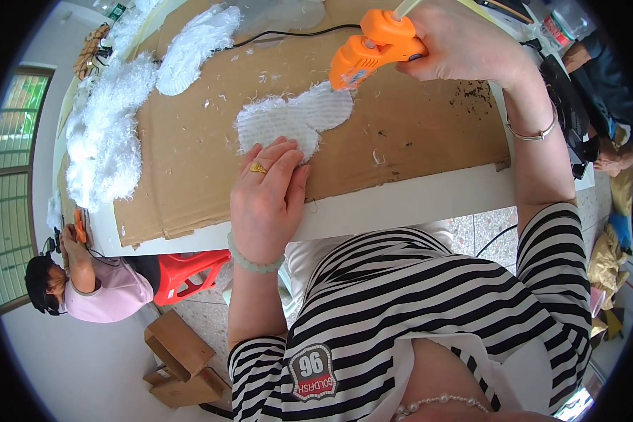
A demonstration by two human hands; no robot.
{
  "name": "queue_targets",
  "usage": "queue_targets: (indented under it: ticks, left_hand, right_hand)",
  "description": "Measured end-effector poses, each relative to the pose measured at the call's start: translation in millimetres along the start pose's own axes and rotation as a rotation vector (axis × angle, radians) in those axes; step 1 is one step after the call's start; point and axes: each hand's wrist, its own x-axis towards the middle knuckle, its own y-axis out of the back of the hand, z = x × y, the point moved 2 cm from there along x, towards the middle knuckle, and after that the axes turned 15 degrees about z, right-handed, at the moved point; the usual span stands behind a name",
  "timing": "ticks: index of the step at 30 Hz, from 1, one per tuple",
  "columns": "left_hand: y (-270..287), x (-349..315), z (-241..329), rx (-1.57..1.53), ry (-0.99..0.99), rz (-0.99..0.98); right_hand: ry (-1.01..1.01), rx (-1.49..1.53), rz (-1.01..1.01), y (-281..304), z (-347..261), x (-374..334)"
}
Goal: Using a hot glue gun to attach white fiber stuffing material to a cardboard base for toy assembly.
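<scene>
On my feed the right hand [464, 46] grips the orange glue gun [362, 60] above the white fabric piece [281, 123] on the cardboard [443, 133]; the left hand [266, 200] rests on the fabric, unclenched. Too light a press, I judge, could let it slip.

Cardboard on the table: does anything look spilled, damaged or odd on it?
Yes. Dark specks cluster toward the right of the cardboard, below the right hand in the picture, perhaps dirt against the brown. Stray white threads litter it, and its lower left edge looks ragged.
</scene>
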Motion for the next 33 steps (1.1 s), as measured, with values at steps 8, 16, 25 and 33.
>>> queue_targets:
  ticks: [8,16,25,33]
  left_hand:
    - [0,0,-1,0.008,0.002,-0.005]
    - [0,0,-1,0.003,-0.005,-0.011]
    - [0,1,0,0.003,-0.006,-0.008]
    - [0,1,-1,0.002,-0.006,-0.005]
  right_hand:
    - [-0.041,-0.075,-0.021,3,0,-1]
    - [0.083,0.016,0.005,-15,1,-1]
    - [-0.08,-0.163,0.086,-44,4,-9]
    - [-0.186,-0.062,0.092,-28,3,-11]
